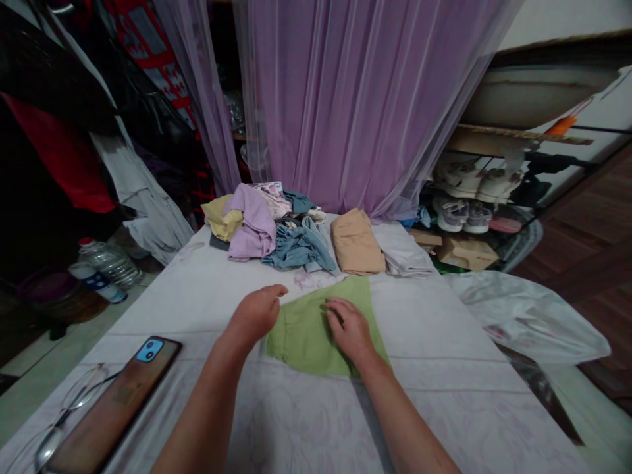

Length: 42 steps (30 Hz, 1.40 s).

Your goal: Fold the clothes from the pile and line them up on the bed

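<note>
A light green garment (309,336) with an elastic-looking seam along its left edge lies flat on the bed. It looks folded; I cannot tell whether it is shorts or a skirt. My left hand (257,315) is at the garment's upper left edge, its visible fingers stretched to the right and holding nothing that I can see. On the green cloth, my right hand (349,328) rests with fingers loosely bent and apart. Behind it are a folded tan garment (356,242) and a folded white one (402,250).
A heap of crumpled clothes, including a lilac garment (253,224) and a blue denim one (299,247), lies at the back. A phone (116,408) and eyeglasses (64,415) are at front left. Beyond the bed (444,421) hangs a purple curtain (345,99); shoes (461,214) stand right.
</note>
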### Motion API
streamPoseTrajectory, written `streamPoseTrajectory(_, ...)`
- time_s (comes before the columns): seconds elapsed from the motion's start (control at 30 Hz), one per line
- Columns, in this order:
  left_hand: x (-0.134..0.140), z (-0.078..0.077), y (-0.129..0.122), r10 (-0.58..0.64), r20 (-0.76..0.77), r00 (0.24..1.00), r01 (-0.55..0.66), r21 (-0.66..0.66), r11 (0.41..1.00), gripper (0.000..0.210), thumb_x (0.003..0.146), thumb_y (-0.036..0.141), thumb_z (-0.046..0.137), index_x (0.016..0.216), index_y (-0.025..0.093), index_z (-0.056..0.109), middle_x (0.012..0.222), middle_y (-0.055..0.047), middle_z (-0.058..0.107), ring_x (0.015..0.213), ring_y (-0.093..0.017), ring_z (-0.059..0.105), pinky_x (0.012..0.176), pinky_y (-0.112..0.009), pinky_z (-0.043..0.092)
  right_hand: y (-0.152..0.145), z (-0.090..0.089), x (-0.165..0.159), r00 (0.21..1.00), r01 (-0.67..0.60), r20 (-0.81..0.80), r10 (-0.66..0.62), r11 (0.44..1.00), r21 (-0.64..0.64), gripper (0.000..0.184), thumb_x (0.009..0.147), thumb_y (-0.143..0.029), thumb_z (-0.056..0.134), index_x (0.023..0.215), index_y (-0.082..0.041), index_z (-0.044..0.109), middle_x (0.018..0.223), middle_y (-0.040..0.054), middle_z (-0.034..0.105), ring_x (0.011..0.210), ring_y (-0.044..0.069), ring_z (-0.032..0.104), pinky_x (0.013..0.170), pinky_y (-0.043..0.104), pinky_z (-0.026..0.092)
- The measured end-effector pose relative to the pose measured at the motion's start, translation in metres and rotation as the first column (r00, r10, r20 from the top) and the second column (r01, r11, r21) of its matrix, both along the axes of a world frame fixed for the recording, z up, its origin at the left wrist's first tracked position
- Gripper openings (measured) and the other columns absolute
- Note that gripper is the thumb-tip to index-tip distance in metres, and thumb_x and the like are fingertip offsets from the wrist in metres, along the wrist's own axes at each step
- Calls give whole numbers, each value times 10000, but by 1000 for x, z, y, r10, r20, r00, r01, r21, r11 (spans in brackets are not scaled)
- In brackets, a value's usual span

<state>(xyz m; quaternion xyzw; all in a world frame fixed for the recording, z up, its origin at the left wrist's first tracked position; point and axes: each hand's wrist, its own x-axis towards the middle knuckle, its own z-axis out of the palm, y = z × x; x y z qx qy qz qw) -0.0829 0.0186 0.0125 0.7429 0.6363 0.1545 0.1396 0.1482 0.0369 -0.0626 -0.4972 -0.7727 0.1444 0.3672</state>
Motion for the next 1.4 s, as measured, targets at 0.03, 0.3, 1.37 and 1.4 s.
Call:
streamPoseTrajectory(0.03, -8, -2, 2, 31, -45, 998, -33, -47, 998, 398, 866, 104, 401, 1168, 192, 645, 1176, -74, 713, 1074, -200, 663, 955, -331, 489, -9, 6, -6, 999, -54, -4, 54, 998, 19, 216, 867, -256, 523, 974, -249, 710, 1081, 82, 709, 1035, 222, 631, 940, 388, 483)
streamPoseTrajectory(0.3, -24, -29, 14, 65, 57, 996, -48, -260, 964, 361, 886, 194, 412, 1139, 189, 669, 1196, -86, 697, 1108, -210, 632, 971, -308, 450, -64, 7, -60, 949, -263, 181, 260, 965, -8, 600, 743, -362, 745, 1298, -208, 578, 1343, 156, 569, 1207, 306, 542, 969, 467, 463)
streamPoseTrajectory(1.37, -25, -46, 8, 341, 809, 478, 175, -468, 866, 511, 699, 485, 712, 1093, 178, 606, 973, -45, 668, 848, -168, 603, 725, -275, 436, -61, 26, -64, 990, -136, -33, 136, 991, -7, 540, 689, -414, 740, 1165, -196, 608, 1339, 154, 565, 1222, 303, 539, 1006, 459, 454)
streamPoseTrajectory(1.4, -25, -47, 9, 338, 807, 484, 173, -467, 867, 513, 704, 491, 708, 1097, 179, 604, 975, -45, 667, 835, -165, 599, 710, -272, 436, -66, 22, -69, 995, -100, 29, 99, 994, 31, 592, 686, -383, 742, 1222, -187, 588, 1381, 171, 530, 1252, 319, 515, 1020, 473, 442)
